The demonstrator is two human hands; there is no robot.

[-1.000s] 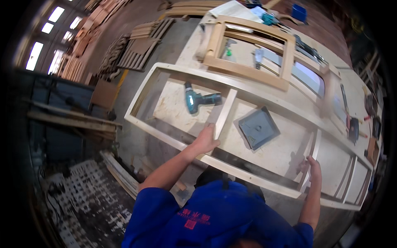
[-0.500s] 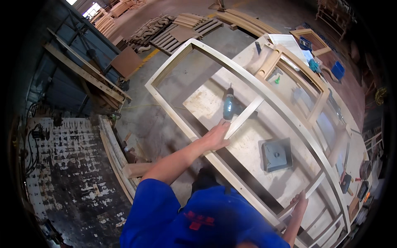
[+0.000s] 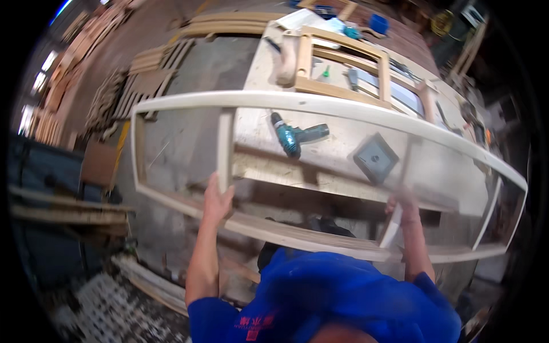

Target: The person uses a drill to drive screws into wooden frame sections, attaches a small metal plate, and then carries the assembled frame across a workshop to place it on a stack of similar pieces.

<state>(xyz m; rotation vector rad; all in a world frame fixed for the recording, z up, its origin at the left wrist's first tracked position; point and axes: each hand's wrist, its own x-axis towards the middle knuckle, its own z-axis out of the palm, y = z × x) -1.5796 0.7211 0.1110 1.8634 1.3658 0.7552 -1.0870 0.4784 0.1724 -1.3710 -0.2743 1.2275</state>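
Observation:
A long pale wooden frame (image 3: 309,102), with a curved far rail and several crossbars, stretches across in front of me. My left hand (image 3: 216,200) is wrapped round its left crossbar (image 3: 225,143), close to the near rail. Further right, my right hand (image 3: 405,207) grips another crossbar (image 3: 409,157); its fingers are somewhat blurred. Through the frame's middle opening I see a teal and black cordless drill (image 3: 291,137) lying on the bench. To the drill's right sits a square grey metal tray (image 3: 376,158).
Beyond the frame, a smaller wooden frame (image 3: 337,88) rests on the workbench (image 3: 257,134), near a small green object (image 3: 326,71) and a blue bin (image 3: 378,24). Wooden parts (image 3: 151,80) are stacked on the floor at the far left. Boards (image 3: 68,214) lean at the left.
The long frame has swung from a diagonal to lie crosswise before me, with both hands still on its crossbars. My view has turned too. Drill and tray now appear farther from my left hand.

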